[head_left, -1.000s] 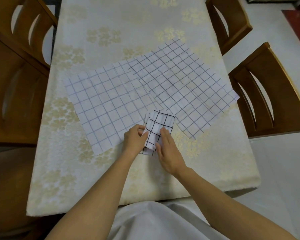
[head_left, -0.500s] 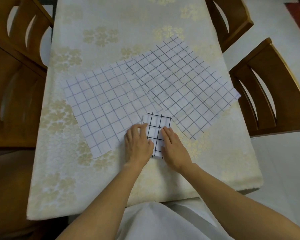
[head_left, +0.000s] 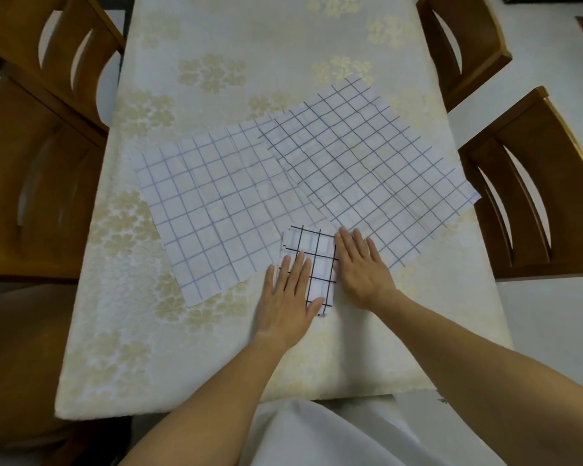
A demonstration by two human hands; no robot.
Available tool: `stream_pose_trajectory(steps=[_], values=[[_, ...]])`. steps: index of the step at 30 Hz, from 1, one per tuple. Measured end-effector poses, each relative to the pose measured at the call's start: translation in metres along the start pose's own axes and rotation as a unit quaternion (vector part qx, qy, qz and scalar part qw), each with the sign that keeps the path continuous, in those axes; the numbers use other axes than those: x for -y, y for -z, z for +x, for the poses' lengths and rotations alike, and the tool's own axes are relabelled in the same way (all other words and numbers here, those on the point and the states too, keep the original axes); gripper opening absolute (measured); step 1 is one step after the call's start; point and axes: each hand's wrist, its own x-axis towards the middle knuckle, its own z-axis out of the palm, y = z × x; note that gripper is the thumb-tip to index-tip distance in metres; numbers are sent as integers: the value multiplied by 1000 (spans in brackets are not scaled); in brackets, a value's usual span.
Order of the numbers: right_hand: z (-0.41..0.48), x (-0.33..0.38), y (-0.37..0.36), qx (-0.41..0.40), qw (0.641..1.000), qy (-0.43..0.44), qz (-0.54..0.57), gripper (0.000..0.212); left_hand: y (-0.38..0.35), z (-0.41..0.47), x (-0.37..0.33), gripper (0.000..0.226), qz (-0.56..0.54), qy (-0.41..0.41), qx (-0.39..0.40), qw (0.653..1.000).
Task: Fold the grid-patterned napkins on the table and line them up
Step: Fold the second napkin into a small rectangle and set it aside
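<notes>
A small folded napkin (head_left: pixel 317 260) with a black grid lies flat near the table's front middle. My left hand (head_left: pixel 288 299) rests palm down on its left part, fingers spread. My right hand (head_left: pixel 360 267) lies flat along its right edge, fingers apart. Behind them two unfolded grid napkins are spread out: the left flat napkin (head_left: pixel 216 210) and the right flat napkin (head_left: pixel 367 169), which lies turned like a diamond and overlaps the left one's far corner. The folded napkin lies over the near edges of both.
The table wears a cream tablecloth (head_left: pixel 216 358) with gold flower patterns. Wooden chairs stand at the left (head_left: pixel 37 169) and at the right (head_left: pixel 532 183), with another at the far right (head_left: pixel 458 45). White floor shows at the right.
The folded napkin was held up between both hands a second ago; it now lies flat. Both hands have opened and slid apart over it, pressing it down.
</notes>
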Motion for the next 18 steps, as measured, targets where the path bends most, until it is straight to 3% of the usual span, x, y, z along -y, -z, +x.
stream_pose_trajectory(steps=[3,6,8,10,12,14,16,18], values=[[3,0,5,-31,1000,0,-4,60,6,-3,-1,95,-15,15,-8,1000],[-4,12,2,-82,993,84,-25,60,7,-4,-5,99,-36,11,-25,999],[-10,17,-7,-65,987,136,-55,62,1,-8,-8,100,-32,11,-6,999],[-13,16,-13,-32,989,127,-61,61,-4,-13,-8,101,-23,19,11,999],[-10,18,-13,-35,993,95,-60,61,-4,-14,-7,102,-30,22,13,999],[-12,27,-3,-67,997,25,18,64,-1,-15,-7,103,-48,16,11,999],[-22,36,3,-152,970,-90,165,59,2,-14,-6,96,-86,18,-11,996],[-33,42,4,-139,927,-205,282,48,8,-11,-2,83,-155,36,-63,985]])
